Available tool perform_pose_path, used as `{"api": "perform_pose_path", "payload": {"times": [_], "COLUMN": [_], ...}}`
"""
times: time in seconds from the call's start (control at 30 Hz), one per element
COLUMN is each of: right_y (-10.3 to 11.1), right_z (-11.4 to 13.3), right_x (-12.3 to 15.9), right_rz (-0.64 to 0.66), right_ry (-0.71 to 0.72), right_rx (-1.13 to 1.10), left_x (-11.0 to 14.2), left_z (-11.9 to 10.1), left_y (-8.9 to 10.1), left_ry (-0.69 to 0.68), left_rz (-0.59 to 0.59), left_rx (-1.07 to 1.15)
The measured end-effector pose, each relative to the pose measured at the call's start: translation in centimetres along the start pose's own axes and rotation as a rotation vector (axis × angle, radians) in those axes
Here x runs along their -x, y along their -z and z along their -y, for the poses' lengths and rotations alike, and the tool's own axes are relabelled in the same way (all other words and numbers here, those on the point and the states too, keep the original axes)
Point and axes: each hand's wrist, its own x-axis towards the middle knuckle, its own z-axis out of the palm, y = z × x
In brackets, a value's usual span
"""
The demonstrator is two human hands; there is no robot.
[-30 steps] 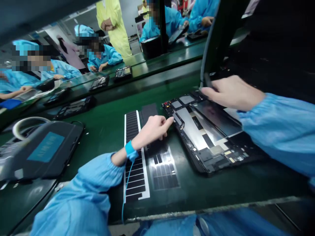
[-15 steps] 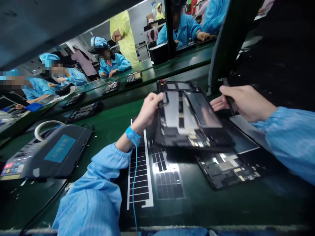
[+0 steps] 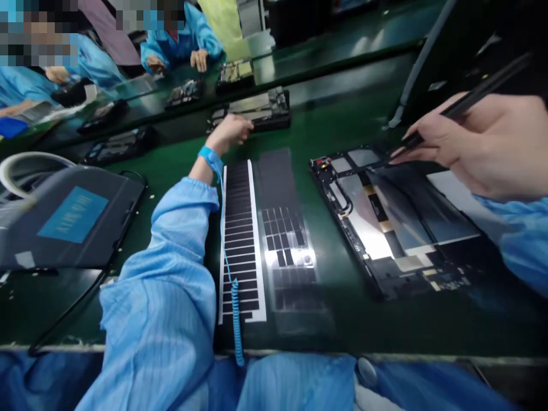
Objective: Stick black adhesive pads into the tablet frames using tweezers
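My left hand [image 3: 231,132] is at the near edge of an opened tablet [image 3: 268,108] lying at the back of the bench; its fingers are loosely bent and apart, with nothing visible between them. A blue wrist strap [image 3: 209,155] with a coiled cord circles that wrist. Black tweezers [image 3: 483,94] are in my right hand [image 3: 483,140], tips pointing down-left over the top edge of a second opened tablet [image 3: 377,268]. Its silver inside, black strip and circuit parts face up. A card of black strips [image 3: 242,245] and a clear sheet of black pieces [image 3: 286,228] lie between.
A dark grey case with a blue label [image 3: 75,214] and white hose stands left. More opened tablets [image 3: 120,142] line the back. Across the bench, co-workers in blue sleeves [image 3: 192,28] sit at work. A grey cable [image 3: 419,68] runs down a post at the right.
My left hand lifted the upper tablet off the one beneath, carried it left and back, and it now lies on the bench. My right hand's tweezers have turned down toward the remaining tablet.
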Motion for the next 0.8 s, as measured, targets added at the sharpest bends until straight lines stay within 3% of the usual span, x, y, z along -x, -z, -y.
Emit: {"api": "perform_pose_path", "payload": {"times": [0.1, 0.17, 0.2, 0.23, 0.3, 0.4, 0.53, 0.6, 0.7, 0.8], "right_y": [-0.8, -1.6, -2.0, -2.5, -3.7, -5.6, -7.6, -8.2, -8.5, -8.5], "right_z": [0.8, 1.5, 1.8, 2.0, 2.1, 1.9, 1.6, 1.3, 0.7, 0.0], "right_x": [2.0, 3.3, 3.9, 4.4, 5.1, 5.8, 7.2, 8.4, 10.2, 11.4], "right_rz": [0.111, 0.227, 0.287, 0.346, 0.447, 0.571, 0.754, 0.816, 0.835, 0.813], "right_ry": [0.158, 0.247, 0.276, 0.299, 0.332, 0.334, 0.416, 0.476, 0.561, 0.629], "right_rx": [0.216, 0.33, 0.355, 0.358, 0.341, 0.284, 0.176, 0.145, 0.098, 0.056], "left_x": [4.9, 8.9, 10.8, 12.4, 14.7, 15.5, 15.4, 16.3, 18.3, 19.5], "left_z": [-1.8, -1.7, -1.1, -0.2, 2.0, 4.2, 2.9, 1.5, 0.4, 0.9], "left_y": [1.3, 2.1, 2.4, 2.6, 2.6, 2.2, 1.0, 0.3, -0.8, -1.7], "left_ry": [-0.378, -0.486, -0.456, -0.399, -0.335, -0.327, -0.324, -0.365, -0.376, -0.322], "left_rz": [0.35, 0.588, 0.675, 0.71, 0.659, 0.525, 0.481, 0.565, 0.801, 0.868], "left_rx": [-0.349, -0.557, -0.65, -0.717, -0.802, -0.792, -0.718, -0.745, -0.797, -0.791]}}
